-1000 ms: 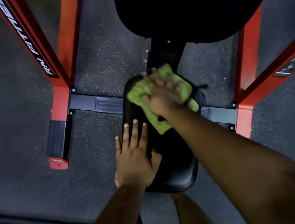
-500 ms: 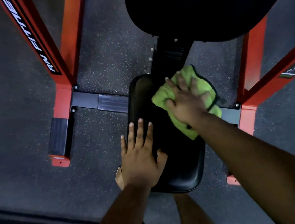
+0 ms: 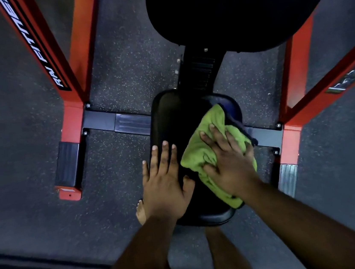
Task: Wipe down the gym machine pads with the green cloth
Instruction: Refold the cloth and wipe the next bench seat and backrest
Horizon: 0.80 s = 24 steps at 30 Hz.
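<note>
One green cloth lengthwise along seat pad, under right hand.

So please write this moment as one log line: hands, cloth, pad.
step: wiping | right hand: presses green cloth on seat pad | left hand: flat on pad's left edge | back pad: untouched

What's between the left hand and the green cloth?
In the head view, only a bare strip of black seat pad separates left hand from green cloth.
</note>
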Available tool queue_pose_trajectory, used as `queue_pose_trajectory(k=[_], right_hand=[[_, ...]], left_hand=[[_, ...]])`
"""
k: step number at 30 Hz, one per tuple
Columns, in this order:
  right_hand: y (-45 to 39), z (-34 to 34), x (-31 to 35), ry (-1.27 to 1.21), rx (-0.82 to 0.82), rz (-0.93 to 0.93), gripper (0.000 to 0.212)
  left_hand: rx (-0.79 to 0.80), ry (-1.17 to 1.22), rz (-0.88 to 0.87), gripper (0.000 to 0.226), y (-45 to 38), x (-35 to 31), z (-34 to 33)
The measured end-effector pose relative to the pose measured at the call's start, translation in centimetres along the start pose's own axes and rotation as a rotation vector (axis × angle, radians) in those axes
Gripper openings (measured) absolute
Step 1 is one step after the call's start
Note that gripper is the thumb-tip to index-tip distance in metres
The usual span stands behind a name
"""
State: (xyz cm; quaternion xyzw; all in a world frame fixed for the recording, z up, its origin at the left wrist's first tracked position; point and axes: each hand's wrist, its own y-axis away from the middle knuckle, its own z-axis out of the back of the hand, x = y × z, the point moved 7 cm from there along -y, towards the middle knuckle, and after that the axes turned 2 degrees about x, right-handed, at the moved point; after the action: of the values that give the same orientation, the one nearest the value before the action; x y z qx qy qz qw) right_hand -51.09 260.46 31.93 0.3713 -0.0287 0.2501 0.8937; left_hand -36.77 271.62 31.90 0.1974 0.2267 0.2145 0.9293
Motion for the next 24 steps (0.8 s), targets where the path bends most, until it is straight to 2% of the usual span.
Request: queue_pose_trajectory(k=[7, 10, 13, 15, 18, 21, 24], right_hand=[[-13.6, 4.9, -0.9, -0.116, -0.063, -0.185, 0.076], [-8.7, 3.8, -1.7, -0.090, -0.084, -0.172, 0.075], [2.2, -0.6, -1.8, -0.239, -0.065, -0.166, 0.079], [5.3, -2.7, -1.6, -0.306, -0.051, -0.161, 0.082], [-0.2, -1.3, -2.2, -0.256, -0.105, -0.145, 0.082], [-8.5, 2.7, -3.2, -0.280, -0.118, -0.243, 0.077], [-9.0, 3.7, -2.8, -0.242, -0.125, -0.257, 0.076]], left_hand=[[-0.022, 0.021, -0.007, 0.081, 0.0, 0.0, 0.0], [-0.003, 0.008, -0.010, 0.081, 0.0, 0.0, 0.0], [0.016, -0.001, -0.015, 0.082, 0.0, -0.1, 0.1], [0.014, 0.004, -0.013, 0.082, -0.1, 0.0, 0.1], [0.003, -0.003, -0.019, 0.081, -0.1, -0.1, 0.0], [-0.026, 0.016, -0.015, 0.079, -0.1, 0.0, 0.0], [-0.053, 0.039, -0.019, 0.079, -0.1, -0.1, 0.3]])
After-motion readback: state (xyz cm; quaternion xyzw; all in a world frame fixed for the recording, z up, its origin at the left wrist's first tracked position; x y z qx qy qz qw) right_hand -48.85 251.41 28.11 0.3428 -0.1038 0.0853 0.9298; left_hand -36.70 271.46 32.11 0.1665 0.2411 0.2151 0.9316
